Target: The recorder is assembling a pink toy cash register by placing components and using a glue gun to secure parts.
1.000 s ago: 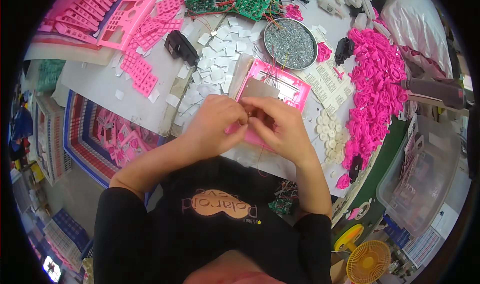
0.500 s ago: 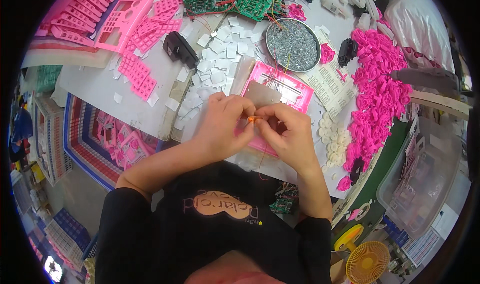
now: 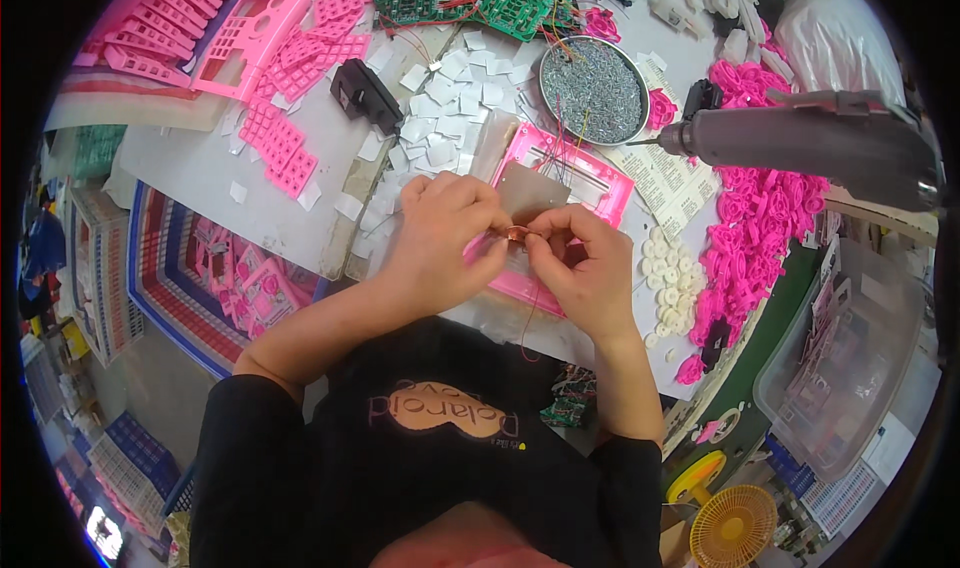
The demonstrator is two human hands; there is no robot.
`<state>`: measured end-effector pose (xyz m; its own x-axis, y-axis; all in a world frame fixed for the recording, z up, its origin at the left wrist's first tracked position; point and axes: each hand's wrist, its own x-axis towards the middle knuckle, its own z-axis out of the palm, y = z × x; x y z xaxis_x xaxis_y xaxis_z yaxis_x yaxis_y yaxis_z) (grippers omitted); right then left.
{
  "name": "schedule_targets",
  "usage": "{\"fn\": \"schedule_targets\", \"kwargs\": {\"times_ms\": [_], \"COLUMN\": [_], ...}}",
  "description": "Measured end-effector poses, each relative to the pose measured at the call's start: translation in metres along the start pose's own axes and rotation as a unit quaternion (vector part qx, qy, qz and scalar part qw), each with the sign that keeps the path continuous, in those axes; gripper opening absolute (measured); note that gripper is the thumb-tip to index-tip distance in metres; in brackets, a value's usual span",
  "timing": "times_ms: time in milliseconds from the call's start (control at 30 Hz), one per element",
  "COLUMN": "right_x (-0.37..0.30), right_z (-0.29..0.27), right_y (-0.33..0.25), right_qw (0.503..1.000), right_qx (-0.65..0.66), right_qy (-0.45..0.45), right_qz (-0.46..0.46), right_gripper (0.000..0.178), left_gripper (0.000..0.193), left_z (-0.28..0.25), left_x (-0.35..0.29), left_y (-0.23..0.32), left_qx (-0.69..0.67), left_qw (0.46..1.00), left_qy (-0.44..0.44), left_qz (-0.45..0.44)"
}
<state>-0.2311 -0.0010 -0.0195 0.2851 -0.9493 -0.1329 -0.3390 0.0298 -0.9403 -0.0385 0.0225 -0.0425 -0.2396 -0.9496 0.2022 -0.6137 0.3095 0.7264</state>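
My left hand [image 3: 446,230] and my right hand [image 3: 585,273] meet over a pink plastic housing [image 3: 616,190], their thumbs and fingertips pinched together. Between them is a small copper-orange piece [image 3: 517,234], mostly covered by the fingers; its kind is too small to make out. A thin reddish wire [image 3: 526,330] hangs below the right fingertips. Just beyond the hands, a flat grey-brown plate [image 3: 528,190] lies over the housing, and several thin wires [image 3: 566,153] rise from there.
A round dish of screws [image 3: 594,90] stands beyond the housing. A grey power screwdriver [image 3: 790,148] reaches in from the right above pink rings [image 3: 765,218]. White squares [image 3: 440,118], cream discs [image 3: 672,280], green circuit boards [image 3: 515,6] and pink keypads [image 3: 280,148] lie around.
The screwdriver has swung further in from the right, toward the screw dish. My hands stay together over the housing; the orange piece between the fingertips has turned slightly and looks darker.
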Motion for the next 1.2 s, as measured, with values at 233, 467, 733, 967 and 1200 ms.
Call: {"fn": "schedule_targets", "kwargs": {"times_ms": [233,467,733,967,1200], "right_x": [-0.001,-0.001,-0.021,-0.025,-0.025], "right_z": [-0.001,-0.001,0.014,0.015,0.018], "right_y": [-0.002,-0.004,0.009,0.012,0.008], "right_qw": [1.0,0.993,0.97,0.987,0.984], "right_qx": [0.013,-0.064,-0.09,-0.008,-0.058], "right_qy": [0.005,0.022,0.082,0.079,0.072], "right_qz": [0.004,-0.098,-0.211,-0.14,-0.149], "right_gripper": [0.012,0.016,0.024,0.015,0.015], "left_gripper": [0.014,0.012,0.009,0.012,0.012], "left_z": [-0.002,0.003,0.004,0.001,0.0], "left_x": [-0.001,-0.006,-0.004,-0.003,0.002], "left_y": [0.005,-0.001,0.003,0.01,-0.001], "left_qx": [-0.038,-0.101,-0.203,-0.102,-0.09], "left_qw": [0.999,0.995,0.979,0.995,0.995], "left_qy": [-0.002,-0.009,-0.005,0.001,0.02], "left_qz": [-0.005,-0.022,-0.033,0.008,0.042]}}
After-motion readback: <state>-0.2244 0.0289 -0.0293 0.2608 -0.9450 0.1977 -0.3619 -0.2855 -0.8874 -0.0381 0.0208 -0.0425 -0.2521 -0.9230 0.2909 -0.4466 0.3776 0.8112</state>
